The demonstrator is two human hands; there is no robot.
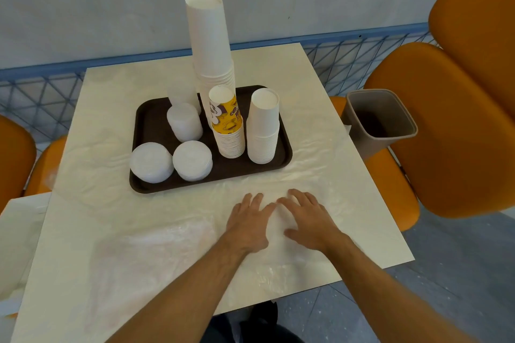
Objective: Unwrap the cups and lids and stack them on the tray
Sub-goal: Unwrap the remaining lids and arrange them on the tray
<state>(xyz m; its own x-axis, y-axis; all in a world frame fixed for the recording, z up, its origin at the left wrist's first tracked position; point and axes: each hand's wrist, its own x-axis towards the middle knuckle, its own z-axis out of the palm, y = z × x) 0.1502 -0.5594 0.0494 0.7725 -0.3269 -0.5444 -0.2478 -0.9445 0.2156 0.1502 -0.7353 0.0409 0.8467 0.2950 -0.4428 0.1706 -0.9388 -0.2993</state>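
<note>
Cups stand stacked on the dark brown tray (pixel 145 120) in the middle of the pale surface (pixel 320 97): a tall white stack (pixel 210 44) at the back, a shorter stack with a yellow printed cup on top (pixel 227 122) just in front of it, and a white stack (pixel 263 125) beside that on the right. Lids sit on the tray's left half, two low piles (pixel 152 162) (pixel 192 160) at the near edge, touching or nearly so, and a taller pile (pixel 184 121) behind them. Clear plastic wrap (pixel 156 242) lies crumpled and flat across the near part of the surface. Both hands lie on it side by side, left hand (pixel 248 220) and right hand (pixel 309 217), palms down, fingers spread and straight, gripping nothing, fingertips nearly meeting. To the right, a grey bin (pixel 381 120) stands on an orange seat (pixel 451 131) right against the surface's edge; another orange seat (pixel 14 156) shows at left.
</note>
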